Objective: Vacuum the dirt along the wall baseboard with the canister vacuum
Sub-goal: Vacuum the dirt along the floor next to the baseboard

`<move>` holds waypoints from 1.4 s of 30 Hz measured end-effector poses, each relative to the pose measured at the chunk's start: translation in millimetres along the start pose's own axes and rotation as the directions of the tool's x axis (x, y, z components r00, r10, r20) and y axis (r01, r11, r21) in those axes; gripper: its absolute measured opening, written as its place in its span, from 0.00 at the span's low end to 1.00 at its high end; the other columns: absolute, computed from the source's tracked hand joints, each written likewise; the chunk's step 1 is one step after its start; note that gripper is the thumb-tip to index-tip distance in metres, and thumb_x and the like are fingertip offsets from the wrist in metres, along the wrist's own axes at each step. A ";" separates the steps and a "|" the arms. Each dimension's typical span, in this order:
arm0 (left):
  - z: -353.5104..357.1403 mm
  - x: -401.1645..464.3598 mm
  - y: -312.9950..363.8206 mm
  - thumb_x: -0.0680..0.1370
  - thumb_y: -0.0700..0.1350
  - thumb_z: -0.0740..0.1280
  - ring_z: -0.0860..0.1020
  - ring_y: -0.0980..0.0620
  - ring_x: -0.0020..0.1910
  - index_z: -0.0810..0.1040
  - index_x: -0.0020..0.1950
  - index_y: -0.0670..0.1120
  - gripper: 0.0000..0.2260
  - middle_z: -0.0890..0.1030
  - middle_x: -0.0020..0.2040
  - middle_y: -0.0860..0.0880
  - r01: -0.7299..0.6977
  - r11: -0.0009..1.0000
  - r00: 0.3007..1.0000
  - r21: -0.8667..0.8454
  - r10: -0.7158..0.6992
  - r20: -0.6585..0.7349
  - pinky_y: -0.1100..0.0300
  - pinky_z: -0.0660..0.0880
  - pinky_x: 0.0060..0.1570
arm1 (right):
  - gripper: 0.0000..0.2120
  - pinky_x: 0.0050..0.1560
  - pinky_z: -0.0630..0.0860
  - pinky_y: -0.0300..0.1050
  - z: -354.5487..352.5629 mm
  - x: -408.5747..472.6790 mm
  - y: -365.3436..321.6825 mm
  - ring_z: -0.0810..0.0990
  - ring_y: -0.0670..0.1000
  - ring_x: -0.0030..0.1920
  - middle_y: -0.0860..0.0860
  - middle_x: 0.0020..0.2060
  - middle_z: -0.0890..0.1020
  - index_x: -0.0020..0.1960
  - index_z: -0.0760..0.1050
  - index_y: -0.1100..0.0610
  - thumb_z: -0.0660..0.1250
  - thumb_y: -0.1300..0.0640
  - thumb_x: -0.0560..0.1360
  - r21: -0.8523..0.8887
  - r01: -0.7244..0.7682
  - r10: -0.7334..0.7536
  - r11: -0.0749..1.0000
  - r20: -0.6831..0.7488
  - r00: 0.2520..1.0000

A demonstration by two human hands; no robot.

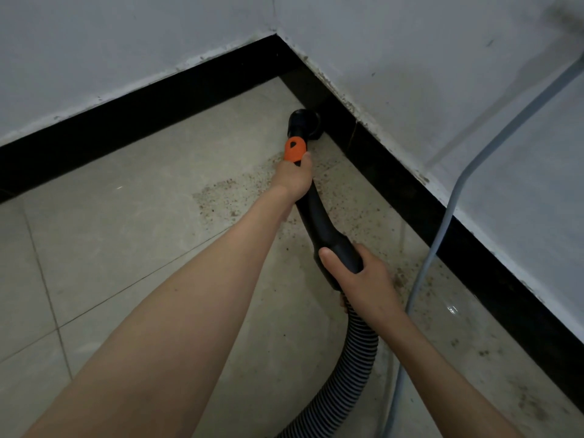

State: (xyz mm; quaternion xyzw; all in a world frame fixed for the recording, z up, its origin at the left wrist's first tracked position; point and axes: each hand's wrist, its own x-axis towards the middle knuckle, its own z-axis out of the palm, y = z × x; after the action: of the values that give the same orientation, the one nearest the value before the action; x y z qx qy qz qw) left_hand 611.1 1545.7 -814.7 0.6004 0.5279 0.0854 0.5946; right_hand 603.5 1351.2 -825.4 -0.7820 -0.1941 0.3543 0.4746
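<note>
While both hands [292,180] grip wand [319,216], nozzle [305,124] touches baseboard [395,181].

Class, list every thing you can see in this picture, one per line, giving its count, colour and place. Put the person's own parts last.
vacuum wand: one, black with an orange collar, slanting from centre toward the corner
nozzle: one, black, against the right-hand baseboard near the corner
ribbed hose: one, black and grey, curving down to the bottom edge
baseboard: two runs, black, meeting at the corner
walls: two, pale grey, above the baseboard
floor tiles: several, beige
dirt: scattered brown specks, along the right-hand baseboard
cable: one, grey-blue, down the right wall onto the floor
left hand: one, grips the wand below the orange collar
right hand: one, grips the wand's rear end
</note>
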 end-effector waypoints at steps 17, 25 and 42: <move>-35.6 16.7 34.9 0.81 0.55 0.57 0.75 0.40 0.60 0.69 0.67 0.36 0.24 0.75 0.62 0.39 -0.106 0.988 0.984 0.114 0.121 -0.132 0.54 0.72 0.57 | 0.32 0.27 0.75 0.42 37.9 50.4 -44.1 0.77 0.51 0.25 0.54 0.31 0.80 0.51 0.77 0.58 0.68 0.31 0.64 0.348 -0.240 0.156 0.906 0.254 0.955; -47.8 30.0 33.2 0.81 0.53 0.57 0.75 0.42 0.58 0.68 0.67 0.38 0.21 0.75 0.61 0.40 -0.087 0.992 0.967 0.088 0.106 -0.231 0.57 0.70 0.49 | 0.31 0.26 0.74 0.42 43.4 62.6 -46.7 0.76 0.51 0.25 0.56 0.34 0.80 0.52 0.76 0.59 0.68 0.32 0.66 0.368 -0.200 0.095 0.908 0.283 0.954; -40.7 43.0 35.4 0.77 0.55 0.66 0.79 0.44 0.53 0.75 0.59 0.39 0.21 0.79 0.54 0.41 -0.145 0.989 0.981 0.008 0.145 -0.132 0.51 0.77 0.55 | 0.19 0.35 0.76 0.44 58.2 101.4 -49.3 0.80 0.49 0.34 0.51 0.40 0.82 0.51 0.77 0.47 0.66 0.33 0.72 0.370 -0.120 0.062 0.921 0.165 0.984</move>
State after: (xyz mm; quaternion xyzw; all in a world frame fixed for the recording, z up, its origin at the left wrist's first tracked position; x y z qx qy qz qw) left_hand 618.6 1612.1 -797.5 0.6297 0.5210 0.1686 0.5511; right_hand 630.4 1474.7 -837.0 -0.6552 -0.1208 0.4646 0.5834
